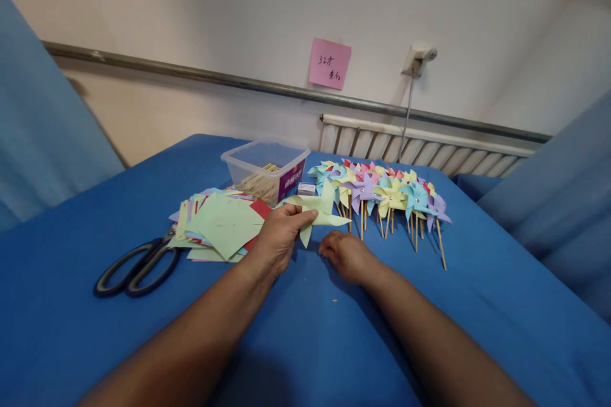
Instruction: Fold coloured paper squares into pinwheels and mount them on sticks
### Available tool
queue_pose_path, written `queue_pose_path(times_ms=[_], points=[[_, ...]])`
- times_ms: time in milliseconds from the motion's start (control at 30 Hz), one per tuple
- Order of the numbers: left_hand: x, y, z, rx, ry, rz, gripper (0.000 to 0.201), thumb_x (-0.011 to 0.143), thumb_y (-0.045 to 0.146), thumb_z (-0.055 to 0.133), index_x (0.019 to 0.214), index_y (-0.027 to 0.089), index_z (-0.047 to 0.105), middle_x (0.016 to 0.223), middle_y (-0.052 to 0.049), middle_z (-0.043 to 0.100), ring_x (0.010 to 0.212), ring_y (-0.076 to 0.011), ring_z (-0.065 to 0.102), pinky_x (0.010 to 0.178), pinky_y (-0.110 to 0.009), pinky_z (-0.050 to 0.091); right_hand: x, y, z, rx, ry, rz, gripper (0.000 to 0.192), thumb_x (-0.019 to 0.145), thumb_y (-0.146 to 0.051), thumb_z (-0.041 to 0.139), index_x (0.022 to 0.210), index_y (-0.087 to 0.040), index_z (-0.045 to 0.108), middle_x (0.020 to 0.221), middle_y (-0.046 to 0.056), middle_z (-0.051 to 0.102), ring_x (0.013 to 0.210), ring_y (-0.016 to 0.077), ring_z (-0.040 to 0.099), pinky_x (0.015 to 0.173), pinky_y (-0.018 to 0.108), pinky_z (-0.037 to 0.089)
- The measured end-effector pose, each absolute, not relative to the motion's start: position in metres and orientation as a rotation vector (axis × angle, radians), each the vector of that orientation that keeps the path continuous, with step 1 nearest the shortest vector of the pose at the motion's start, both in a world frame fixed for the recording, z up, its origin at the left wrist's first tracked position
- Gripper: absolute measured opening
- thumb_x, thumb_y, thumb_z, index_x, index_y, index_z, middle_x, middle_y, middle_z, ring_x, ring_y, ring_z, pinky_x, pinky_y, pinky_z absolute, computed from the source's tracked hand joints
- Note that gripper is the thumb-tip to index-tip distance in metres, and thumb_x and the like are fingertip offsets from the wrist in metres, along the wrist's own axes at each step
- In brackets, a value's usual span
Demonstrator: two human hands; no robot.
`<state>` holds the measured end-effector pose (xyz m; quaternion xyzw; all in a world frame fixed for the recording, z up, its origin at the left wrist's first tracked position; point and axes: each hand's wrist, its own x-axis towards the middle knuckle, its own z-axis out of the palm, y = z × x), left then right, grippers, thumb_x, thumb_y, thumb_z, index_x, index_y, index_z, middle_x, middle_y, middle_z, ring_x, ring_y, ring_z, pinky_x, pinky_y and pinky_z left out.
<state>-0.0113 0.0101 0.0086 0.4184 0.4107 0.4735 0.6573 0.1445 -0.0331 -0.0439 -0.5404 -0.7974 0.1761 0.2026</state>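
Note:
Between the thumb and fingers of my left hand (282, 232) is a pale green paper pinwheel (319, 208), its folded points spread and no stick visible on it. My right hand (347, 255) is just below and right of it, fingers curled together near the cloth. A tiny shiny speck shows at those fingertips, too small to name. Left of my left hand lies a loose stack of coloured paper squares (224, 224), pale green on top with slits cut in. Black-handled scissors (138, 270) rest beside the stack, blades partly hidden under the paper.
A clear plastic tub (265, 168) of wooden sticks stands behind the stack, with a small box (306, 189) beside it. Several finished pinwheels on sticks (391, 194) lie grouped at the right. Blue cloth (305, 343) covers the table. A radiator (372, 140) is behind.

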Motion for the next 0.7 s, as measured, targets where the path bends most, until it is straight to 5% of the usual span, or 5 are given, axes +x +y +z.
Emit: queue_pose_path(times_ms=[700], points=[[-0.011, 0.008, 0.010, 0.934, 0.910, 1.052, 0.025, 0.057, 0.023, 0.080, 0.071, 0.012, 0.062, 0.063, -0.003, 0.067, 0.052, -0.0130, 0.060, 0.052, -0.024, 0.045, 0.148, -0.034, -0.039, -1.563, -2.053, 0.389, 0.013, 0.080, -0.011, 0.053, 0.082, -0.018, 0.064, 0.081, 0.003, 0.066, 0.076, 0.0154, 0.059, 0.069, 0.025, 0.042]])
